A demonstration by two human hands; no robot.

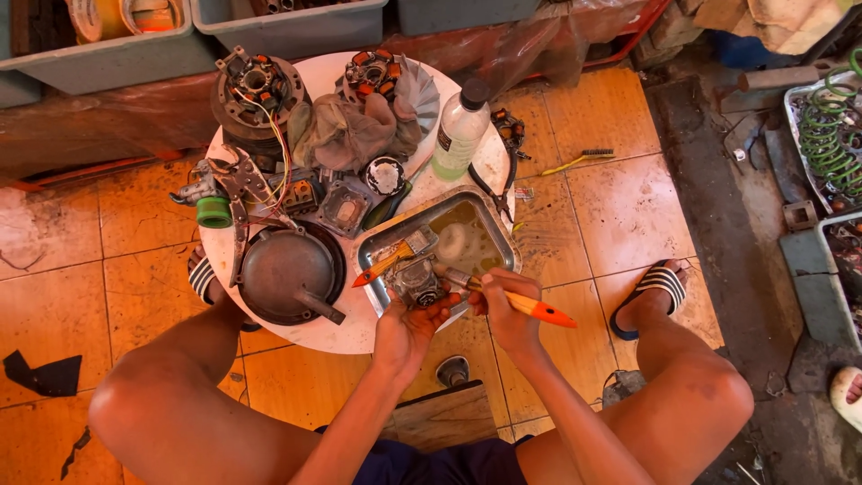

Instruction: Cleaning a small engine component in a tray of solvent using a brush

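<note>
The small metal engine part [418, 283] sits clamped in the left hand [406, 328] over the metal tray [377, 247] at the round worktop's [346, 334] near edge, while the right hand [505, 310] is closed on an orange-handled brush [530, 308] touching it.

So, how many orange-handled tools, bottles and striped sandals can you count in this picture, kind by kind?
Orange-handled tools: 2, one in the right hand as orange-handled brush, one orange-handled screwdriver lying in the metal tray
Clear plastic bottle: 1
Striped sandals: 2, right sandal, left sandal
Total: 5
</note>
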